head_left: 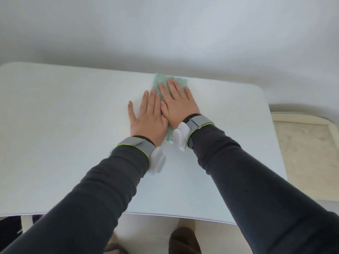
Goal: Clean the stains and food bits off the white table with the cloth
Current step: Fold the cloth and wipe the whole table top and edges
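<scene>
Currently both palms down, right hand [178, 105] flat, fingers straight and close together, pressing the green cloth [161, 81], left hand [148, 117] flat beside it, touching it, thumb spread on the white table [73, 125], cloth at far edge, mid-table, dark sleeves [102, 189], grey wrist bands [136, 146].

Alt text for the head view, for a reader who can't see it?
Left hand and right hand, flat and side by side, press a green cloth onto the white table near its far edge. Dark sleeves, grey wristbands.
</scene>
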Available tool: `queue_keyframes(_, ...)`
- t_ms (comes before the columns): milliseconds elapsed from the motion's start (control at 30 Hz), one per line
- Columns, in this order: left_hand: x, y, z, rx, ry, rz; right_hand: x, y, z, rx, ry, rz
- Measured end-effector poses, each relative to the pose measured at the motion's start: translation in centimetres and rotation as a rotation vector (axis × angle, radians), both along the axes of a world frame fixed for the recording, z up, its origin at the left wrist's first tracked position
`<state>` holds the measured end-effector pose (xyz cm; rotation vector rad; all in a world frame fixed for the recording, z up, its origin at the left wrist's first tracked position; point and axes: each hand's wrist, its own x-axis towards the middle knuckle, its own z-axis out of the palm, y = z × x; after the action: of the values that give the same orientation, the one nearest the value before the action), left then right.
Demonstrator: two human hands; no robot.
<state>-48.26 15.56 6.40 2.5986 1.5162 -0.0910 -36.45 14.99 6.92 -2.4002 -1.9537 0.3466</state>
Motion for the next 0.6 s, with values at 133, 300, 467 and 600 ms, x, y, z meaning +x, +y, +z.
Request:
queue_keyframes(133,7.2,-3.4,0.1,-0.010,-0.038,-0.073,7.1,-4.3,0.2,0.000,-0.033,-0.072)
queue_keyframes(300,14.2,-6.7,0.3,-0.029,-0.056,-0.164,14.1,-8.4,0.0,-0.001,-0.052,-0.148)
queue_keyframes(467,19.8,-9.1,0.2,-0.012,-0.055,-0.232,19.7,-11.6,-0.4,0.017,-0.065,-0.219)
queue_keyframes(600,22.1,-9.9,0.1,-0.002,-0.048,-0.291,21.6,-13.0,-0.5,0.011,-0.059,-0.281)
